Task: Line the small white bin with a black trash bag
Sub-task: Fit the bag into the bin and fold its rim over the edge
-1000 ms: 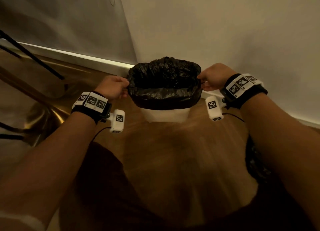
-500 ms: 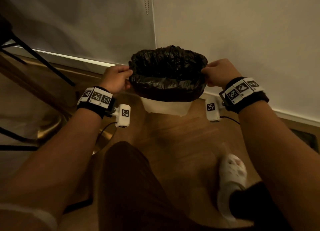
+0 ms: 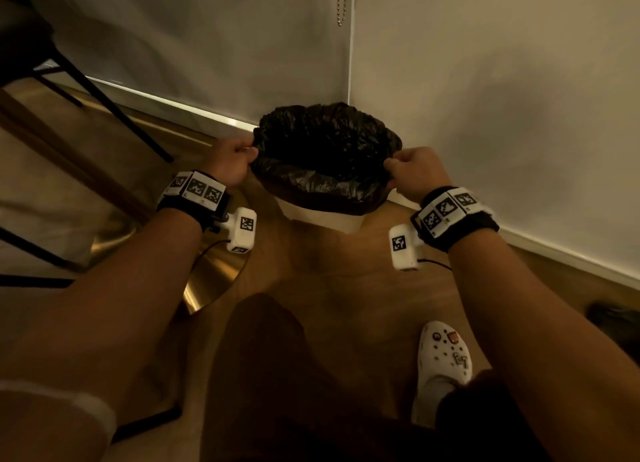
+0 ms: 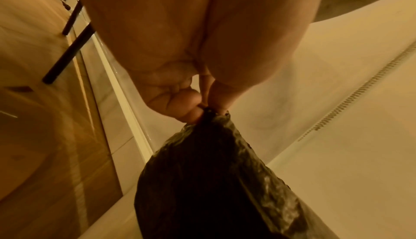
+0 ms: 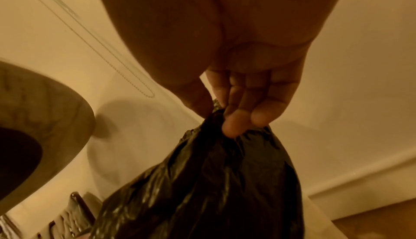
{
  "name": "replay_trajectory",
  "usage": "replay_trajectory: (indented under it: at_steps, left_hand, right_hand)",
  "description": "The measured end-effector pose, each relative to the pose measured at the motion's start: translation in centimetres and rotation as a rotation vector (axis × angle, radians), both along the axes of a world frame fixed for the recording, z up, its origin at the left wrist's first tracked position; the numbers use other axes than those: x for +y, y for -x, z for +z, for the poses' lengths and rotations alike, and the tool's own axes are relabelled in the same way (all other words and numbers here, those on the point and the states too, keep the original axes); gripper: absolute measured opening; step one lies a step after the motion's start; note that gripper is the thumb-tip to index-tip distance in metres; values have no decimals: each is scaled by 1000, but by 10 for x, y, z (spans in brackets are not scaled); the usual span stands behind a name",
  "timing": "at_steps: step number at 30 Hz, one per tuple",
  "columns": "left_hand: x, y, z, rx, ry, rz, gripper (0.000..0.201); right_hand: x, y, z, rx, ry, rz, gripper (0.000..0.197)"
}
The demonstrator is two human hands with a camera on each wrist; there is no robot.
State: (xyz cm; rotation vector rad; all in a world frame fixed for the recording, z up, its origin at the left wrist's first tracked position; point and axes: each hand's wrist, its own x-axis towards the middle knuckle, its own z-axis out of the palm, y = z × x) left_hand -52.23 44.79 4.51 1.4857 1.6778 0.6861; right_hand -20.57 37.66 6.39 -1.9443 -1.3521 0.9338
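Note:
A small white bin [image 3: 322, 217] stands on the wooden floor in the corner of the room. A crinkled black trash bag [image 3: 325, 156] sits in it, its mouth spread wide and folded over the rim, covering the bin's upper part. My left hand [image 3: 235, 160] pinches the bag's left edge [image 4: 209, 118] between thumb and curled fingers. On the opposite side my right hand [image 3: 412, 172] grips the bag's right edge [image 5: 225, 123] with curled fingers. Only the lower front of the bin shows below the bag.
Walls and a white baseboard [image 3: 561, 253] close in behind and right of the bin. A bead chain [image 3: 341, 0] hangs above it. Black chair legs [image 3: 114, 111] and a brass round base [image 3: 214, 274] stand left. My foot in a white clog [image 3: 441, 361] is near right.
The view has pulled back and up from the bin, and my white clog has come into sight. Both hands keep their hold on the bag's edges at the rim.

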Motion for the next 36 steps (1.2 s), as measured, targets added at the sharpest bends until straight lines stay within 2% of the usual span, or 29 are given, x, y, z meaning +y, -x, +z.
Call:
replay_trajectory:
  at_steps: [4, 7, 12, 15, 16, 17, 20, 23, 29, 36]
  left_hand:
    - [25, 16, -22, 29, 62, 57, 40]
    - [43, 25, -38, 93, 85, 54, 41]
    - [63, 43, -64, 189, 112, -3, 39]
    - [78, 52, -82, 187, 110, -47, 31]
    - [84, 61, -99, 186, 104, -45, 29]
    - [86, 64, -105, 204, 102, -39, 33]
    - [76, 58, -99, 214, 92, 17, 36]
    - [65, 42, -84, 181, 93, 37, 25]
    - [69, 38, -94, 123, 98, 85, 25]
    - [71, 41, -97, 136, 117, 117, 26]
  right_hand:
    - [29, 15, -24, 22, 23, 27, 24]
    - [46, 26, -44, 17, 49, 52, 24]
    - [66, 42, -78, 42, 104, 68, 14]
    - [73, 47, -95, 31, 116, 75, 18]
    - [74, 49, -99, 24, 123, 87, 20]
    - [75, 50, -102, 19, 125, 96, 23]
    - [74, 53, -108, 22, 150, 87, 32]
    - [73, 50, -113, 52, 137, 52, 19]
    - [74, 54, -117, 98, 120, 15, 20]
    - [75, 57, -120, 128, 120, -19, 34]
